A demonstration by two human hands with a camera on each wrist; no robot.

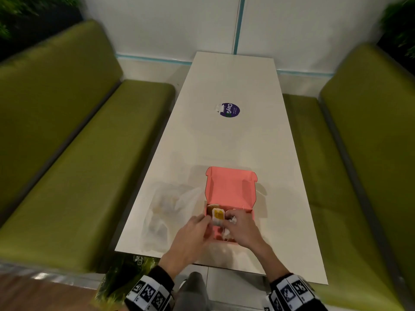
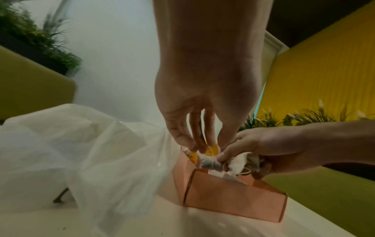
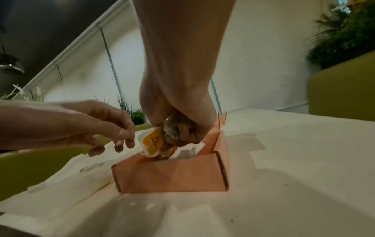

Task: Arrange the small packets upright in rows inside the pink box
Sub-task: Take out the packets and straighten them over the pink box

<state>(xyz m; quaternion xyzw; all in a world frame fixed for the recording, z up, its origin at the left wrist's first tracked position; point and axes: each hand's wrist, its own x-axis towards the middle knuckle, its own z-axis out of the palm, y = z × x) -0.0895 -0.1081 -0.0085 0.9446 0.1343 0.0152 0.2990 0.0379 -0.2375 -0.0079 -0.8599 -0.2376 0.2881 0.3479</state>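
Pinching yellow packet (image 1: 218,216) upright over pink box (image 1: 230,187): left hand (image 1: 190,236) fingertips; right hand (image 1: 243,228) clutching packet bunch (image 2: 241,163).

A café or diner booth — green padded benches (image 1: 74,167) flanking a long white table (image 1: 226,140), planters (image 3: 343,32) behind.

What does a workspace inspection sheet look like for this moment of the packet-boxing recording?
Surface: long white table, a round purple sticker near its middle.
Job's things: pink box at the near end, lid open and standing; a yellow-labelled packet at its left side; more packets inside, arrangement unclear.
Clutter: clear plastic bag lying left of the box.
Grippers: left hand touches the yellow-labelled packet with its fingertips; right hand grips a bunch of packets over the box.
Cables: nothing seen.
Surroundings: green benches on both sides, white wall, plants in the corners.
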